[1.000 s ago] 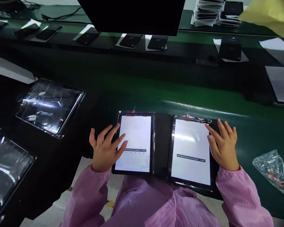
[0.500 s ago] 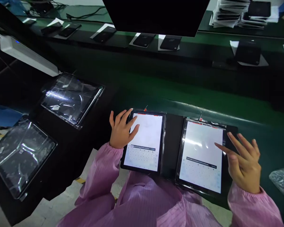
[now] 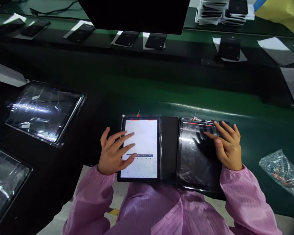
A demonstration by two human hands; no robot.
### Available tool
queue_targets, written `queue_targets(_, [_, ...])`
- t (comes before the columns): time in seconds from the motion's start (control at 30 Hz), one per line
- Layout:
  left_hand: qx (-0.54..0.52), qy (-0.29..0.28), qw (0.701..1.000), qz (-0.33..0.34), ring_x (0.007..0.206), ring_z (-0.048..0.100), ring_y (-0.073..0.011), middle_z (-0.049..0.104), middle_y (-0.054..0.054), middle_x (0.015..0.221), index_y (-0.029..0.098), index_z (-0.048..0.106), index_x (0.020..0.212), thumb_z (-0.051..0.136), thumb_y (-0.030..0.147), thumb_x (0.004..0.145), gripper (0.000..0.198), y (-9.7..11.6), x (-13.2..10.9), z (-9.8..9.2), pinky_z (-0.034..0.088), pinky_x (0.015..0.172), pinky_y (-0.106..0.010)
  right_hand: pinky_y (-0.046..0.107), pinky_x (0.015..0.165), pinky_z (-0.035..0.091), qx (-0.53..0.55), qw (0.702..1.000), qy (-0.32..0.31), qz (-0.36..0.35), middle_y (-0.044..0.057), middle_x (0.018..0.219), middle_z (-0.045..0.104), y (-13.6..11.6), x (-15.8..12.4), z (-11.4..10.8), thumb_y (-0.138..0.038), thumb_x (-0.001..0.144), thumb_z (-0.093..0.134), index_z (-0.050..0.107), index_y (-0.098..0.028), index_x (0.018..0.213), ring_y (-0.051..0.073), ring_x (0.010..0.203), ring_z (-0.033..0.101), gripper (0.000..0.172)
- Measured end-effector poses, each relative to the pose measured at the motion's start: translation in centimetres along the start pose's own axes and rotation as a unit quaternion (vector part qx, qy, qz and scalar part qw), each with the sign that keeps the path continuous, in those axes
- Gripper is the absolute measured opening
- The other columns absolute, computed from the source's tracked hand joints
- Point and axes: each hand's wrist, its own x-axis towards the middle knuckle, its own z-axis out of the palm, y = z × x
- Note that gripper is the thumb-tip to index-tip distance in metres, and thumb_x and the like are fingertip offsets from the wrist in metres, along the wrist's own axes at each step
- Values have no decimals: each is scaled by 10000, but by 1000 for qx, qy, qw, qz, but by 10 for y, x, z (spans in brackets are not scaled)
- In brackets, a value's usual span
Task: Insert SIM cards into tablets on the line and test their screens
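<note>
Two tablets lie side by side at the front edge of the bench. The left tablet (image 3: 147,140) is lit, with a white page, a dark message bar and an on-screen keyboard. My left hand (image 3: 114,155) reaches over its left side with fingers spread; whether the fingertips touch the glass I cannot tell. The right tablet (image 3: 191,163) has a dark screen that reflects my right hand (image 3: 227,147). That hand is over its upper right part, fingers apart, index finger stretched toward the glass. A small red-tipped piece sticks out at the top edge of each tablet.
At the left lie two more dark tablets in clear film, one farther back (image 3: 44,111) and one nearer (image 3: 5,186). A clear bag (image 3: 281,173) with small red pieces lies at right. Dark devices (image 3: 156,41) on white papers line the shelf, below a black panel (image 3: 137,14).
The right tablet's screen has gone from white to dark. My left hand has moved lower on the left tablet, and my right hand has moved toward the right tablet's top. The view has shifted right.
</note>
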Motion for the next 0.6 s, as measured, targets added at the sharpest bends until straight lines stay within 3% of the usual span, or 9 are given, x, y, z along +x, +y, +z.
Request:
queue_targets(0.17, [49,60,994,-72,1125,601,-280,712,-42,1170,302,726,933,548,336,874,191,-25,11,18,226,1145,-615,588,1188,221,-29,999,-30,-34,43,1466,510,0,18,13,-316,982,423,726,-274,1135,299,1397,408,342])
queue_targets(0.33, [57,42,992,-103,1204,553,-306,653,-71,1295,294,733,1023,595,342,871,211,-35,13,34,158,1157,-630,605,1188,181,-67,993,-70,-73,58,1537,413,-5,24,22,-319,965,502,681,-272,1219,318,1425,359,315])
queue_targets(0.6, [66,38,991,-111,1225,540,-309,624,-84,1335,290,714,1088,582,304,886,242,-35,1,33,153,1157,-637,610,1183,178,-76,991,-56,-98,45,1561,367,-2,23,28,-314,968,511,680,-275,1217,317,1445,326,304])
